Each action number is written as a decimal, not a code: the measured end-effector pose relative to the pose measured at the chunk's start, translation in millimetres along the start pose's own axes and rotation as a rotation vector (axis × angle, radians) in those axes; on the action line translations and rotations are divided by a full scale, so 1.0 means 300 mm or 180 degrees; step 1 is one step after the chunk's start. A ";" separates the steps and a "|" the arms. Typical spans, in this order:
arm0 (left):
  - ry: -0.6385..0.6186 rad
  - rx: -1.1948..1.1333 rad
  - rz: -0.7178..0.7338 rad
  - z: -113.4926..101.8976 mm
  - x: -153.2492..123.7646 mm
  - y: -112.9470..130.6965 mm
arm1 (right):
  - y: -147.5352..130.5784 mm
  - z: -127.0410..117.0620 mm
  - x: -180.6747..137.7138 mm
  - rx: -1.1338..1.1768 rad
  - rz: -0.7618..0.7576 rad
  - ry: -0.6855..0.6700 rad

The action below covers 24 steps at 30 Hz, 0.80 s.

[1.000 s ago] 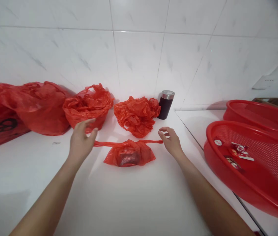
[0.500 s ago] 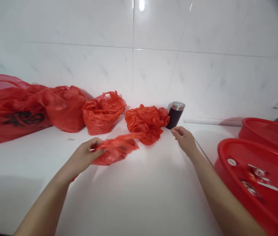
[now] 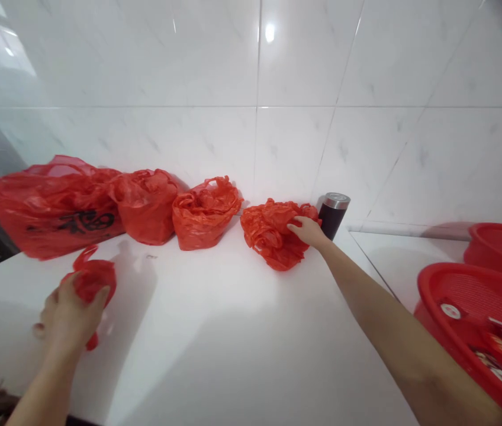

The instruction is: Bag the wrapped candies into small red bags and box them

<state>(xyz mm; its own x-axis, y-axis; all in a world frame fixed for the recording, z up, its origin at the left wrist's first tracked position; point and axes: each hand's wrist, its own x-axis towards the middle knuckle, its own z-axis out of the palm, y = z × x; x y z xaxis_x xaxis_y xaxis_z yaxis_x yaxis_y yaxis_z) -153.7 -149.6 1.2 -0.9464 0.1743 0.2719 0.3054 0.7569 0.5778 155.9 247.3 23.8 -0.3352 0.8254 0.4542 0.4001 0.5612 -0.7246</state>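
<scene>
Clasps in the left grip (image 3: 71,310) a small bag (image 3: 95,279) of thin red plastic, glossy, bunched tight and darker where doubled over, with one twisted strip curling up at the far end and another drooping at the near end. Impossible to make out any contents. Held over the left part of the white surface (image 3: 215,331), in front of the printed bag (image 3: 47,219) with its black lettering, and well apart from the heap (image 3: 273,234) of crumpled red plastic farther right. Looks looser and brighter in that heap, orange-red, full of folds, ragged at the edge. Wraps the left fingers around the left side of the small bag, with the thumb along its right, showing the back of the hand. Stretches the right arm (image 3: 379,302) in a long diagonal from the lower right, to set the right grip (image 3: 308,231) on the right side of the heap, fingers pointing left and touching plastic; cannot tell whether pinching it or only resting there. Placed near the cup (image 3: 333,219), dark with a silver lid. Flanked at far right by two red baskets (image 3: 428,278).
</scene>
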 end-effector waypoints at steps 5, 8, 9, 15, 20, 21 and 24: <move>0.0760 -0.0499 0.1135 0.090 -0.093 0.088 | -0.069 -0.063 -0.006 0.0547 -0.0214 0.0907; -0.0119 -0.1382 0.1771 0.137 -0.179 0.219 | -0.130 -0.108 -0.051 0.0975 -0.0266 0.1118; -0.0538 -0.1739 0.1787 0.147 -0.212 0.273 | -0.154 -0.119 -0.078 0.1269 -0.0264 0.1096; -0.2692 -0.3092 0.1827 0.149 -0.400 0.569 | -0.289 -0.138 -0.343 0.2677 -0.0052 0.0084; -0.3519 -0.3271 0.1768 0.154 -0.409 0.607 | -0.232 -0.183 -0.482 0.2646 0.0467 -0.0466; -0.3521 -0.3343 0.1602 0.159 -0.394 0.591 | -0.202 -0.204 -0.489 0.2646 0.0580 -0.0234; -0.3395 -0.3723 0.0885 0.174 -0.345 0.539 | -0.118 -0.265 -0.493 0.2681 0.0780 0.0439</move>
<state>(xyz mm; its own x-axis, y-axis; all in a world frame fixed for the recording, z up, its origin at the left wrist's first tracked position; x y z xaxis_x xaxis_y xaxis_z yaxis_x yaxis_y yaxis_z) -11.9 -12.5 26.3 -0.3355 0.9346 0.1185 -0.0928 -0.1580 0.9831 259.1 110.0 23.5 -0.1951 0.9470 0.2554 -0.3315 0.1814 -0.9259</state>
